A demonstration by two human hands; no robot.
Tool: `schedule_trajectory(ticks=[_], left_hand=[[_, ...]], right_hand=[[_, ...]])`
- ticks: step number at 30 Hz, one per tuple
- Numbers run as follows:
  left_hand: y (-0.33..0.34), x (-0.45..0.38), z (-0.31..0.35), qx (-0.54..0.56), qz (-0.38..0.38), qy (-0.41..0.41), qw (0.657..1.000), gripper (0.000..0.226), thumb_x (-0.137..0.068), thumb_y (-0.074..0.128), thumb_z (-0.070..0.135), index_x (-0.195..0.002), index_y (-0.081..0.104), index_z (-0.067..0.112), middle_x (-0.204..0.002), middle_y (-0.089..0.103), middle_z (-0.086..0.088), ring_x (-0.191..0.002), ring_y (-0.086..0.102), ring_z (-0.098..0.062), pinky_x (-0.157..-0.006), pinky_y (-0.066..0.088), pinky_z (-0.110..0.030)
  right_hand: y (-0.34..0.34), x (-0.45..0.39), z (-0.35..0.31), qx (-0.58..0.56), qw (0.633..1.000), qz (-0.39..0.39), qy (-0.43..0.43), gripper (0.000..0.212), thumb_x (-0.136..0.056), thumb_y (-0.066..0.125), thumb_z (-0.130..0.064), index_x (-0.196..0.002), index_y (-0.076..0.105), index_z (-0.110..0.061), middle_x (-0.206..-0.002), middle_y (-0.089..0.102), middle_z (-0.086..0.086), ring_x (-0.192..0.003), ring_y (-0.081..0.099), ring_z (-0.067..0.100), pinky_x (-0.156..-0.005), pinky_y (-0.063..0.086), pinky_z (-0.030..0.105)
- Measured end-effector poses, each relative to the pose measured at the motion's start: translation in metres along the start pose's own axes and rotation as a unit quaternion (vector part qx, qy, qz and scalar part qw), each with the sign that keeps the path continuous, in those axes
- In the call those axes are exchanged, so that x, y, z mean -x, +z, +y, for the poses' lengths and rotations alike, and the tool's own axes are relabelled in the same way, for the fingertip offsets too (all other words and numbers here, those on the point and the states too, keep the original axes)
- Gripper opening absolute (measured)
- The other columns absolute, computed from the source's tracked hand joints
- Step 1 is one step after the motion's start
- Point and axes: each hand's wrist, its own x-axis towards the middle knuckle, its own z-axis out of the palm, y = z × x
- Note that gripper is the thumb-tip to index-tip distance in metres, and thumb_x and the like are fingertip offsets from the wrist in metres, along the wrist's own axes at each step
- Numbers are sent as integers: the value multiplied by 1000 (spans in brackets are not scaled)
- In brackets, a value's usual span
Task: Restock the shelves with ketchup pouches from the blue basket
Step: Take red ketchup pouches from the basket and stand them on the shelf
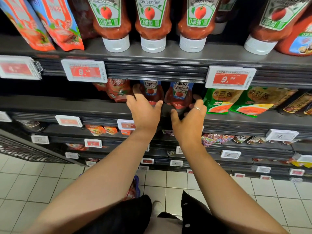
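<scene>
Both hands reach onto the dark metal shelf (84, 105): the left hand (143, 110) lies with fingers spread and relaxed against the base of one soft red ketchup pouch (151, 92), while the right hand (189, 115) cups loosely beside a second glossy pouch (179, 95), a ring on one finger, gripping nothing. Near the person's feet, the blue basket (135, 188) sits on pale floor tiles. Farther up, squat ketchup bottles (152, 22) stand inverted on ribbed white caps.

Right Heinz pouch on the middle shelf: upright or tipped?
Upright. The right Heinz pouch stands on the middle shelf, label facing out, logo on top. The right hand is curled beside it; contact unclear.
</scene>
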Motion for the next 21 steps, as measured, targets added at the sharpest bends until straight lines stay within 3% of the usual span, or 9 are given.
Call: schedule_trajectory(ticks=[3,7,10,14,17,21], left_hand=[[4,-2,6,-33,-15,-22,999,62,-79,83,43,-115,54,2,-129,46,-19,-128,43,-36,-102,45,-41],[5,-9,14,-55,-41,-49,996,39,-83,79,39,-94,54,10,-120,48,-18,-115,51,-35,-94,51,-45],[8,-16,14,-59,-54,-64,995,44,-86,76,34,-109,60,-1,-120,49,-20,-102,58,-34,-88,54,-40],[11,-25,11,-68,-80,-95,990,59,-90,68,30,-135,48,-1,-124,53,-19,-103,62,-31,-81,51,-32],[12,-31,13,-39,-77,-129,988,63,-85,66,20,-141,43,3,-133,56,-19,-111,62,-34,-90,56,-41],[16,-33,18,-42,-55,-91,993,91,-78,73,12,-154,24,19,-152,39,-19,-127,54,-39,-94,55,-48]], right_hand=[[14,-12,-6,-18,999,10,36,73,-84,80,-29,-137,37,-4,-133,34,13,-106,49,21,-86,38,16],[28,-24,-9,19,997,10,75,69,-86,75,-34,-136,41,-3,-145,25,22,-114,53,38,-93,47,31],[33,-31,-9,49,997,1,67,69,-91,68,-28,-146,31,-9,-149,22,29,-123,50,45,-98,49,37],[38,-43,-13,126,987,-26,93,77,-93,62,-25,-155,20,-11,-153,20,34,-128,47,43,-96,46,35],[40,-61,-18,232,968,-56,73,65,-96,55,-25,-153,29,-9,-155,29,24,-141,34,38,-112,36,44],[44,-81,-18,236,958,-127,104,58,-101,44,-23,-154,26,-8,-159,28,15,-142,33,32,-106,35,33]])
